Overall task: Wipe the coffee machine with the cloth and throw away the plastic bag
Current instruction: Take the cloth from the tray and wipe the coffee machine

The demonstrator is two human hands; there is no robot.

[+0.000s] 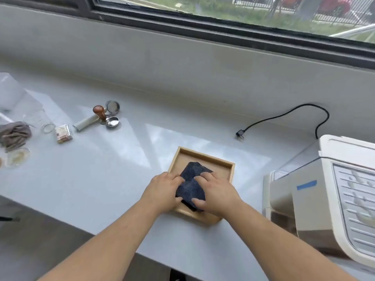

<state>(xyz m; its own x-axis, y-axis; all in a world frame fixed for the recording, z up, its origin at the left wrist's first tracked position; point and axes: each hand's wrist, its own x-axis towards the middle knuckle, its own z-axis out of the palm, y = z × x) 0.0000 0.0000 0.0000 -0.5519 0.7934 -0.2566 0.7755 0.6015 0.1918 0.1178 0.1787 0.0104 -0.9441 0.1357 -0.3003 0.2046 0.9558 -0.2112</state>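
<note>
Two hands on a folded dark-blue cloth (195,171), seen from the head camera. The cloth lies in a shallow wooden tray (203,155) that stands near the front edge of the pale grey bench (121,175), about midway along it. The left hand (165,192) lies on the cloth's left side, fingers bent over its edge and thumb on its near corner. The right hand (218,194) lies on the right side in the same way, fingers curved over the top and thumb at the near edge, so both hands clasp the cloth, which bulges slightly between them. The hands are close together but do not touch. The cream coffee machine (324,201) stands at the right end of the bench, just beside the tray and apart from it, with a strip of blue tape (306,184) on its top. Its black cord (284,116) curves across the bench behind it and ends in a plug (239,134) lying loose on the surface. A clear plastic bag (12,92) lies at the far left end, cut off by the frame. Near it are a crumpled grey rag (15,135), a small glass (48,128), a small printed box (63,133), a wooden-handled tamper (100,112) and two metal filter baskets (112,106). A window (223,17) runs along the wall behind the bench.
</note>
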